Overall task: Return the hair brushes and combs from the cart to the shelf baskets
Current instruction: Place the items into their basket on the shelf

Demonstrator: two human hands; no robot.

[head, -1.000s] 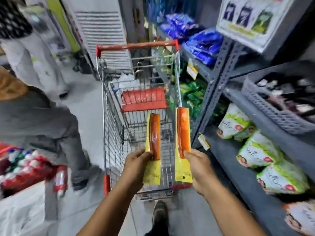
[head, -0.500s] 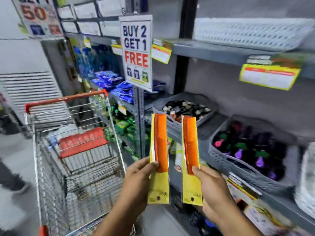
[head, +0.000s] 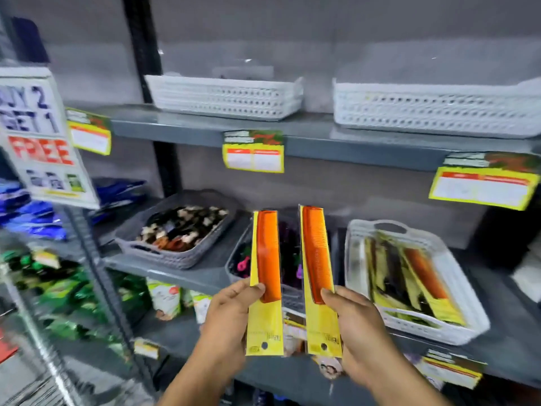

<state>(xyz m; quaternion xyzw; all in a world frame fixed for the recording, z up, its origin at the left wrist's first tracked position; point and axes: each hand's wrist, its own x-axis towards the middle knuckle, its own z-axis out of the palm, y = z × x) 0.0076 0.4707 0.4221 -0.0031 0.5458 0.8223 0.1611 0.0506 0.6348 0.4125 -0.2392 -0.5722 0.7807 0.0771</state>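
Observation:
I hold two packaged orange combs upright in front of the shelf. My left hand (head: pixel 228 315) grips the left comb (head: pixel 267 259) by its yellow card. My right hand (head: pixel 355 323) grips the right comb (head: pixel 316 256) the same way. To the right, on the middle shelf, a white basket (head: pixel 465 320) holds several combs in matching yellow packs. It lies just right of my right hand, a little beyond it.
A grey basket (head: pixel 175 257) of hair clips sits at the left of the middle shelf, and a dark basket (head: pixel 234 265) of coloured clips is behind the combs. Two white baskets (head: pixel 225 98) stand on the upper shelf. A "Buy 2 Get 1 Free" sign (head: pixel 41 142) hangs at the left.
My view has swung right from the cart to face the shelf. Both hands kept their combs and carried them toward the middle shelf; the cart has left the view.

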